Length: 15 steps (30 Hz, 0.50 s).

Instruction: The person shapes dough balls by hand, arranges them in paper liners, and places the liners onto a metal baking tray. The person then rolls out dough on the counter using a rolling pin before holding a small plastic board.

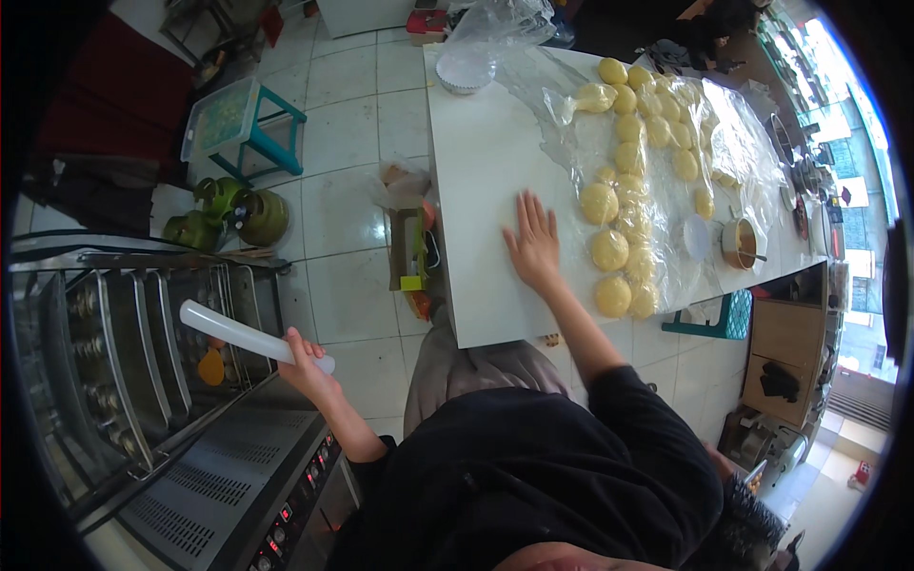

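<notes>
My left hand (307, 366) grips one end of a white plastic rolling pin (228, 328), held out over the left side beside a metal tray rack. My right hand (535, 243) lies palm down, fingers stretched out, on the white tabletop (486, 143). Just right of it are several yellow dough balls (610, 250) in rows under clear plastic sheeting (724, 114). A pot with a utensil in it (739, 240) sits farther right, beside a pale round disc (695, 238). A stack of white fluted paper cups (466, 68) stands at the table's far left corner.
The metal rack with trays (152, 352) and a steel oven with lit displays (214, 490) are at my left. Beyond them are green gas cylinders (262, 217) and a teal stool (263, 140). A green box (407, 249) lies beside the table. A wooden cabinet (790, 324) is at right.
</notes>
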Tool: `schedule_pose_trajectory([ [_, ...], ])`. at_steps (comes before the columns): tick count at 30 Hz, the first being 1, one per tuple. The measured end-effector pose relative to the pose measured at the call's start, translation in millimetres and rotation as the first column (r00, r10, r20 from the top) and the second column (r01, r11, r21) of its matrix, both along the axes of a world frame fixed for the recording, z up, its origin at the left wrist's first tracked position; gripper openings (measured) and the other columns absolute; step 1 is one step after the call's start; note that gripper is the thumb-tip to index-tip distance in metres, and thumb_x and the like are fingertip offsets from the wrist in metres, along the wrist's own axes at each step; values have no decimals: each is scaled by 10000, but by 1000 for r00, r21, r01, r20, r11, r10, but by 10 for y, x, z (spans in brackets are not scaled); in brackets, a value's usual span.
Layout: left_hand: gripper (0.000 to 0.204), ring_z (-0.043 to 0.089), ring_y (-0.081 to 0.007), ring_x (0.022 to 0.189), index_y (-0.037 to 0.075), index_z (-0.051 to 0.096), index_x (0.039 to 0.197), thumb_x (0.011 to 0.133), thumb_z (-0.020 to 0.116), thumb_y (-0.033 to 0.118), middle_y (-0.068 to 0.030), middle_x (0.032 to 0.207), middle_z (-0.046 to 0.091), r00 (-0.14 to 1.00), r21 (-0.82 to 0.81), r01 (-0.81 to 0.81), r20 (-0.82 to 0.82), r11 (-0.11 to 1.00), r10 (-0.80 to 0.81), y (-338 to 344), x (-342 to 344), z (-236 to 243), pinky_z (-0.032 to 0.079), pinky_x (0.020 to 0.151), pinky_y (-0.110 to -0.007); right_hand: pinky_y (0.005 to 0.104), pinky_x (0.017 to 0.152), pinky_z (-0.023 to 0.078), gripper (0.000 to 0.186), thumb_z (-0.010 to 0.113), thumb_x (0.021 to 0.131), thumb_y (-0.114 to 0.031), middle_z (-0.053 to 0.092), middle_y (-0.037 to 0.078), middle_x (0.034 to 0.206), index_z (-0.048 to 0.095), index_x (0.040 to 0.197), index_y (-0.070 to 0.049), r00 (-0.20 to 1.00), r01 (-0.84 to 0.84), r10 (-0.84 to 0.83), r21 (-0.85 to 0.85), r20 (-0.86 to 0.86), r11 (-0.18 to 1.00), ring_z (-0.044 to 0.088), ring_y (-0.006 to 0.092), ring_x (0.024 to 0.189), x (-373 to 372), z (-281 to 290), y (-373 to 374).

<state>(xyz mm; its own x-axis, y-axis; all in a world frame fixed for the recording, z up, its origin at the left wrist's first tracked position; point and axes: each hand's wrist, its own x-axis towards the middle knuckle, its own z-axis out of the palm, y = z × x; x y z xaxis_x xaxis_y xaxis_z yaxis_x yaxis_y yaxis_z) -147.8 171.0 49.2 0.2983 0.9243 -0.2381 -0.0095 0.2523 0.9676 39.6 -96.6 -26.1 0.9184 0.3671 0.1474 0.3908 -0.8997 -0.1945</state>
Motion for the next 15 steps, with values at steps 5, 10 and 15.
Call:
schedule_pose_trajectory([
  [5,218,329,-62,429,41,436,697,781,569,192,22,503,327,990,-29,137,-42,990,-138,-33,198,-7,277,397,-213,390,1006,120,540,383,825,-288,241,117,1319,218,1272,-33,930,-362,359,-28,-78,932,204,236,1227,-459,-78,120],
  [10,173,326,-59,421,48,433,745,805,530,179,16,526,345,938,-22,345,33,938,-344,-288,347,51,285,382,-209,436,1008,59,572,389,816,-318,154,87,1351,170,1297,-99,992,-21,13,-65,-122,998,121,230,1252,-391,49,-210],
  [15,158,448,-76,445,42,474,761,803,524,187,-11,524,428,491,-253,796,-262,550,-831,-1302,839,231,369,428,-226,421,944,166,541,390,840,-372,291,134,1239,204,1254,-77,803,182,309,704,-509,687,254,266,1154,-485,451,-72],
])
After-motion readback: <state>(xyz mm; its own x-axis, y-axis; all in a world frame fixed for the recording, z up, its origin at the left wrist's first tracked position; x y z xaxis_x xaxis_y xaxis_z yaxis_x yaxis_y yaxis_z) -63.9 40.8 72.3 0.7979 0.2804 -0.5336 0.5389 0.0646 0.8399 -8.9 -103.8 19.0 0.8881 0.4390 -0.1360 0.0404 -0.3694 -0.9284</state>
